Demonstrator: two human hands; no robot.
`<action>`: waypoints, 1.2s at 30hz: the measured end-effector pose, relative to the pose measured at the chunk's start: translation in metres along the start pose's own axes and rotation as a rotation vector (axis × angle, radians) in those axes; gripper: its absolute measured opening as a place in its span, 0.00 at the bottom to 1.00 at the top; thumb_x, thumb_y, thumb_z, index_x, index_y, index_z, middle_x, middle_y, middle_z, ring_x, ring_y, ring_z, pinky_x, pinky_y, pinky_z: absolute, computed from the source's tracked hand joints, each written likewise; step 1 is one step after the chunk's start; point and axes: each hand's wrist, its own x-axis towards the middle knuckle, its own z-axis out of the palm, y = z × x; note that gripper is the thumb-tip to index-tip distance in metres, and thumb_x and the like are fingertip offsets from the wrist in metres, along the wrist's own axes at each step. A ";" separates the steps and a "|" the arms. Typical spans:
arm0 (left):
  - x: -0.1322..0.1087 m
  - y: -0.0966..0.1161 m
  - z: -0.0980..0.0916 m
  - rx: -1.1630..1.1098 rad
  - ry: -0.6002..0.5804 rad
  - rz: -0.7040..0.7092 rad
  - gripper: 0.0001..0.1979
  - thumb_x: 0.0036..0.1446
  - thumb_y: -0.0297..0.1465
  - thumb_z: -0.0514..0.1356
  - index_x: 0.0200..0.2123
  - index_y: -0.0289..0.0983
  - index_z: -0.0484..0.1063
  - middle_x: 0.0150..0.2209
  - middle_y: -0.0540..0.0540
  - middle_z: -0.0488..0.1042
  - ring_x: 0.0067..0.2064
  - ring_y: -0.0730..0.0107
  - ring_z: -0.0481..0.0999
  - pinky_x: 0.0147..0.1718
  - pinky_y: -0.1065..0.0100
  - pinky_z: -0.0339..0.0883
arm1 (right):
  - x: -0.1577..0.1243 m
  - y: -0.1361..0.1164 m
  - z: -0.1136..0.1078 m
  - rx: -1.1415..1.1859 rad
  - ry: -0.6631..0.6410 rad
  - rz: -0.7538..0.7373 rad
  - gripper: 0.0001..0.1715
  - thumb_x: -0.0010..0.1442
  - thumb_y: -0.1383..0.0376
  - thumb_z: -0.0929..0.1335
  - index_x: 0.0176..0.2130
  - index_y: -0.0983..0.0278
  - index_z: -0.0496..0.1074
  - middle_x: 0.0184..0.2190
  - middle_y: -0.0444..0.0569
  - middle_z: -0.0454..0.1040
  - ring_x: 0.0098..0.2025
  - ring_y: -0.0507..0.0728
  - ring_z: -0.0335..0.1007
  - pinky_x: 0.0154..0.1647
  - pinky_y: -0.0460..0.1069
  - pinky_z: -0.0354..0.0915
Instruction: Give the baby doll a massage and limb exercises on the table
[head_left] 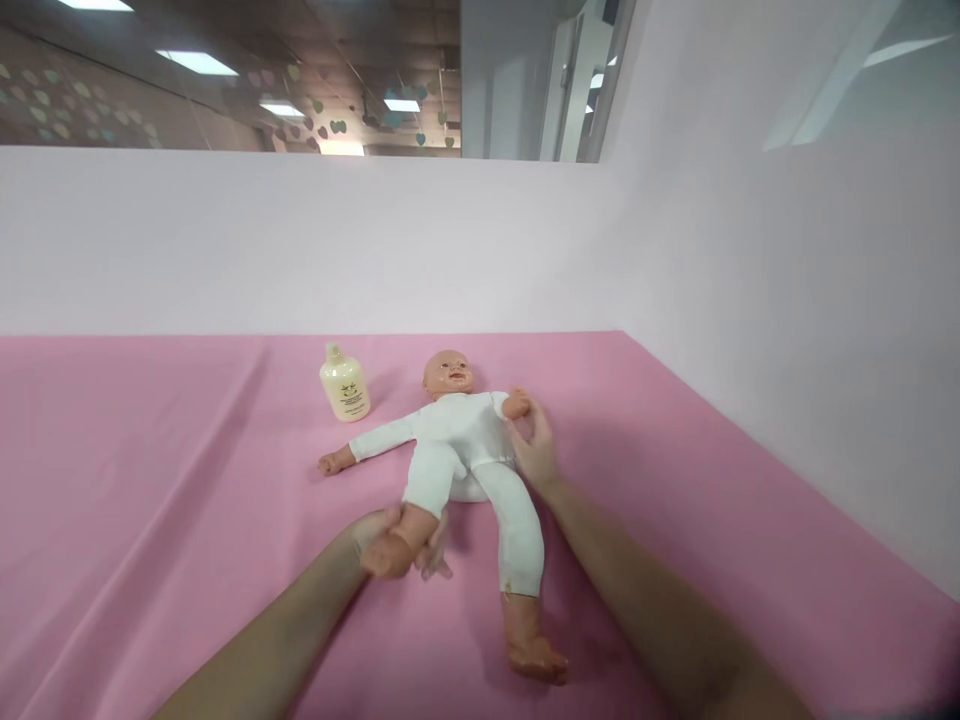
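A baby doll (469, 430) in a white cloth body lies on its back on the pink sheet (247, 530), head away from me. My left hand (371, 527) is under and around the lower part of the doll's leg on the left, which is lifted and bent; some of its fingers show beyond the ankle. Beside the doll's chest on the right, my right hand (536, 447) holds the doll's bent arm near its small fist. The other arm stretches out to the left, and the other leg lies straight toward me.
A pale yellow pump bottle (346, 387) stands left of the doll's head. White walls (315, 240) rise behind and at the right of the pink surface. Above the back wall a window (300, 80) shows ceiling lights and heart-shaped decorations.
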 end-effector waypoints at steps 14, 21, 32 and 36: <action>0.019 0.017 0.018 -0.350 0.523 0.181 0.28 0.63 0.51 0.50 0.27 0.32 0.70 0.19 0.50 0.60 0.23 0.70 0.61 0.31 0.64 0.66 | -0.010 -0.007 0.006 -0.417 -0.427 -0.515 0.26 0.66 0.71 0.62 0.60 0.56 0.69 0.53 0.48 0.76 0.59 0.57 0.68 0.63 0.58 0.67; 0.017 0.012 0.010 -0.214 0.448 0.185 0.26 0.58 0.52 0.57 0.29 0.32 0.72 0.20 0.49 0.63 0.25 0.69 0.64 0.34 0.64 0.65 | -0.010 -0.004 0.002 -0.353 -0.342 -0.360 0.24 0.66 0.67 0.64 0.60 0.55 0.69 0.55 0.50 0.74 0.59 0.59 0.68 0.64 0.59 0.65; -0.005 0.015 0.024 0.221 -0.244 -0.232 0.31 0.37 0.50 0.73 0.38 0.33 0.76 0.31 0.40 0.76 0.32 0.56 0.76 0.39 0.55 0.70 | 0.017 0.022 -0.019 0.104 0.164 0.117 0.41 0.61 0.55 0.68 0.68 0.60 0.54 0.69 0.57 0.55 0.69 0.61 0.56 0.69 0.60 0.57; -0.001 0.023 0.035 0.210 -0.164 -0.335 0.22 0.43 0.46 0.71 0.34 0.35 0.76 0.27 0.43 0.74 0.31 0.52 0.79 0.28 0.57 0.72 | 0.022 0.045 -0.036 0.083 0.325 0.292 0.46 0.55 0.58 0.71 0.67 0.62 0.54 0.69 0.58 0.57 0.67 0.62 0.60 0.68 0.61 0.58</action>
